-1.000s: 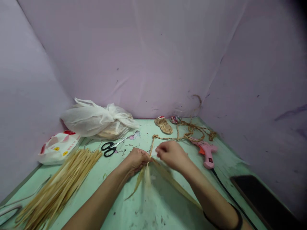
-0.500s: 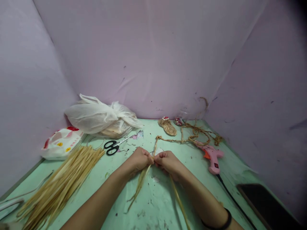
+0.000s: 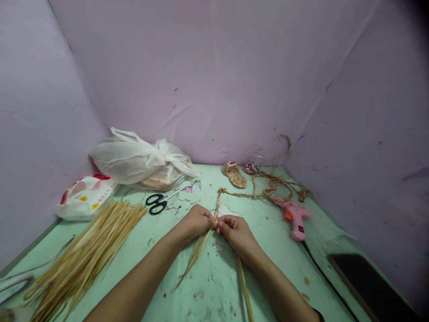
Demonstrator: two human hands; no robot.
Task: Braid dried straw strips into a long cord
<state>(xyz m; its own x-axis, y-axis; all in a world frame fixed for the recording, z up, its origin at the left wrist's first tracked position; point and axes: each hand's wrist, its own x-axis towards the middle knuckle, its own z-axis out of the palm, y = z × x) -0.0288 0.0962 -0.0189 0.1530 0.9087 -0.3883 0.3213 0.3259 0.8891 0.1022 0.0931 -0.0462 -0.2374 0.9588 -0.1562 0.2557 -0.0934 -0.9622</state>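
The left hand [image 3: 201,220] and right hand [image 3: 235,231], fingertips pinched together, hold the near end of the braid [image 3: 217,206] over the counter [image 3: 204,290]. It looks light, pliable but splittable; best gripped close where the strands [image 3: 195,258] cross.

We are seeing a knotted white bag [image 3: 134,157] lying by the pale purple back wall [image 3: 214,80], a printed packet [image 3: 86,197] sitting just beside it, and black-handled scissors [image 3: 163,199] lying on the green worktop [image 3: 275,241]. Toward the right, we are noticing a pink glue gun [image 3: 296,219] trailing its black cable [image 3: 318,267] near a dark, flat slab [image 3: 365,281].
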